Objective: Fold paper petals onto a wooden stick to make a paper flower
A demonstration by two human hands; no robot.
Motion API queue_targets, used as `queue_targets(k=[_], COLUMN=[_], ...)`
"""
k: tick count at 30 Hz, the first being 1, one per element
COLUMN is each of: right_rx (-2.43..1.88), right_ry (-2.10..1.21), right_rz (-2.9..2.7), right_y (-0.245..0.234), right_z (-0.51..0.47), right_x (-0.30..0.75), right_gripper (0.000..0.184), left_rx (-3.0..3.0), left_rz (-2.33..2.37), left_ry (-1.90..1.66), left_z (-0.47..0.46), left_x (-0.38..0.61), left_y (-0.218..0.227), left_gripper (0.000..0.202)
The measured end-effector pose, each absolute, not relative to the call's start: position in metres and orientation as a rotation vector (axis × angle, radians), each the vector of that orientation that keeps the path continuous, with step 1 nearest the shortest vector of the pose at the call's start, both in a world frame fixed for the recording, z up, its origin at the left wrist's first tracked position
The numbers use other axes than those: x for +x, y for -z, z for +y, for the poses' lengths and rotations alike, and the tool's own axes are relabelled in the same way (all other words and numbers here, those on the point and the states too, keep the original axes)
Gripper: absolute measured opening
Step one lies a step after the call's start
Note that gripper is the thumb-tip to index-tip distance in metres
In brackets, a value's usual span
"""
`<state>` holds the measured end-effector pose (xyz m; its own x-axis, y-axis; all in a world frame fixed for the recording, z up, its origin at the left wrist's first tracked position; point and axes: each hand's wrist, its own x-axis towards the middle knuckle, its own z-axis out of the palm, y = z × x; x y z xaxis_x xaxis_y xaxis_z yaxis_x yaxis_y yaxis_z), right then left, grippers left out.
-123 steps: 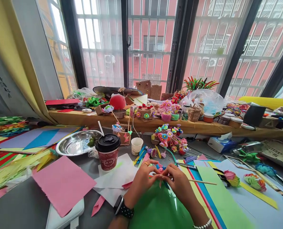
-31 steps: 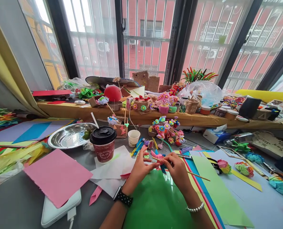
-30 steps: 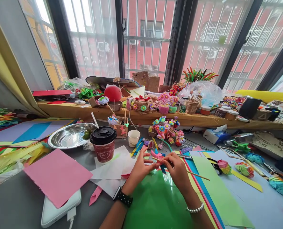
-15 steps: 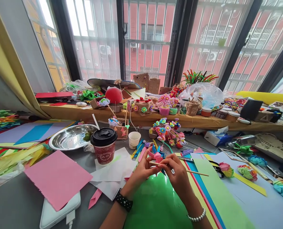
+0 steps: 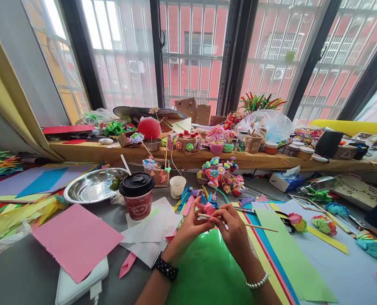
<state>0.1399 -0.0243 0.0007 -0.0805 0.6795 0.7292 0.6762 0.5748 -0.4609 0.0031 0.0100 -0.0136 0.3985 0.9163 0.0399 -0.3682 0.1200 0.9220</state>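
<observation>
My left hand, with a black dotted watch strap at its wrist, is closed on a pink folded-paper piece. Close against it, my right hand pinches a thin wooden stick; a beaded bracelet circles that wrist. The stick's left tip lies against the pink folds, and its other end sticks out to the right. Fingers hide part of the paper. Beneath both hands is a shiny green balloon. Blue folded-paper pieces lie just beyond the left hand.
At left stand a lidded red cup, a steel plate and a white paper cup. A pink sheet covers part of a white power bank. Coloured paper strips, scissors and paper flowers lie at right.
The camera view has shifted slightly. Both hands keep nearly the same place, still holding the pink paper and the stick, with only small finger movement.
</observation>
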Motion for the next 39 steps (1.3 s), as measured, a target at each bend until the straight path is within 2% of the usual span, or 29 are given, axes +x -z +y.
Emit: queue_targets(k=[9,39], right_rx=[-1.154,-1.190], right_ry=[0.020,0.221], right_rz=[-1.792,-1.748], right_y=[-0.0006,0.0039], right_z=[-0.0243,-0.0270], right_x=[0.1410,0.1354], right_gripper=[0.012,0.015], left_rx=[0.983,1.003], left_rz=[0.613,0.539], left_ry=[-1.039,-1.045], left_z=[0.0085,0.0059], left_x=[0.0056,0.0084], left_y=[0.0165,0.0149], left_gripper=[0.095,0.086])
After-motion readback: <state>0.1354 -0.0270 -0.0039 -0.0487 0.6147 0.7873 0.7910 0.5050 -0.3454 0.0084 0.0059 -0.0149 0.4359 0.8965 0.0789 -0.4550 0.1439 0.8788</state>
